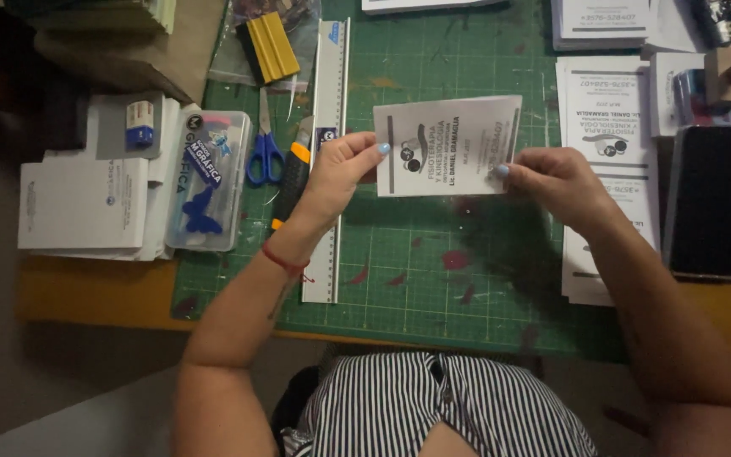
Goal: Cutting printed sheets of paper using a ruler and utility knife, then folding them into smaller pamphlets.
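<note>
Matt white paper sheet; scuffed green rubbery cutting mat; brushed metal ruler.

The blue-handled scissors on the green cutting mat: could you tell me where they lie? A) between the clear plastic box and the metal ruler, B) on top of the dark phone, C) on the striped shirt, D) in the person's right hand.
A: the scissors lie flat on the cutting mat, with the clear plastic box on one side and the metal ruler on the other.
</note>
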